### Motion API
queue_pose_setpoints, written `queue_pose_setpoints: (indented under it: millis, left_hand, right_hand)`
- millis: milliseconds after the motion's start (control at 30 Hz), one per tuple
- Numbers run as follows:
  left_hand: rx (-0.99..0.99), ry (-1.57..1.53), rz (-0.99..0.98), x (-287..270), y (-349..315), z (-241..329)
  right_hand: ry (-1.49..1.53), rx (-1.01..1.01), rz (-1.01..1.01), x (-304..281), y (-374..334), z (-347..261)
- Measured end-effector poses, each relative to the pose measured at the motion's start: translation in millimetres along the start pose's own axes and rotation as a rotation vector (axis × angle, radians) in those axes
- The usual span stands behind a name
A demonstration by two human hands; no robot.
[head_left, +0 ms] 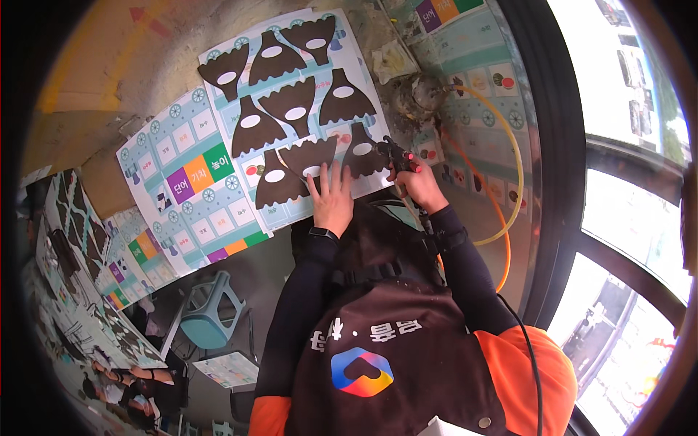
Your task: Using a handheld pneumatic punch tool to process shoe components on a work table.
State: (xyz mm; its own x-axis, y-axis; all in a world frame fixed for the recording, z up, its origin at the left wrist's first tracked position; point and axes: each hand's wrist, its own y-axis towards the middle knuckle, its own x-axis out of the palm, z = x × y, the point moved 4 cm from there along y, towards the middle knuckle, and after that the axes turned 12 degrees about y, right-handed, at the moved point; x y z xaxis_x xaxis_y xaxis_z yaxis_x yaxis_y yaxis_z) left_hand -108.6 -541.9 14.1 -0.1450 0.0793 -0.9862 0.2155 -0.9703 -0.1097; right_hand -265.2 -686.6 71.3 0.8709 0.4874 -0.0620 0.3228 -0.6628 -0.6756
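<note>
My left hand (pixel 332 200) lies with fingers spread at the near edge of the sheets, its fingertips on a dark brown, wavy-edged cut piece (pixel 308 154). Gripped in my right hand (pixel 422 187) is a small black spray gun (pixel 396 155) with red knobs, its front end over the neighbouring dark piece (pixel 366 154). Several more such pieces, flared at one end and marked with a white oval, are laid in rows on the printed sheet (pixel 243 168); one flared piece (pixel 278 183) sits just left of my left hand. My right palm hides part of the gun's handle.
Yellow (pixel 520 174) and orange (pixel 502 251) hoses loop at the right beside a black window frame (pixel 556 167). A crusted round object (pixel 419 96) stands behind the gun. At the lower left are a teal stool (pixel 211 316), another table with patterned pieces (pixel 94 291) and a person (pixel 138 396).
</note>
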Motion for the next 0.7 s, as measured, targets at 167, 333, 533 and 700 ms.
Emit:
queue_pose_setpoints:
  millis: [167, 333, 533, 700]
  left_hand:
    - [0.026, -0.017, -0.022, 0, 1, -9]
    - [0.091, -0.008, -0.07, 5, -1, -2]
    - [0.069, -0.046, -0.063, 5, -1, -2]
    - [0.062, -0.064, -0.062, 4, -1, -1]
  right_hand:
    - [0.001, 0.023, -0.017, -2, 7, -5]
    - [-0.085, 0.032, -0.032, 7, 16, -5]
    - [-0.255, -0.035, 0.005, 7, 25, -3]
    - [-0.3, -0.058, 0.011, 5, 30, 3]
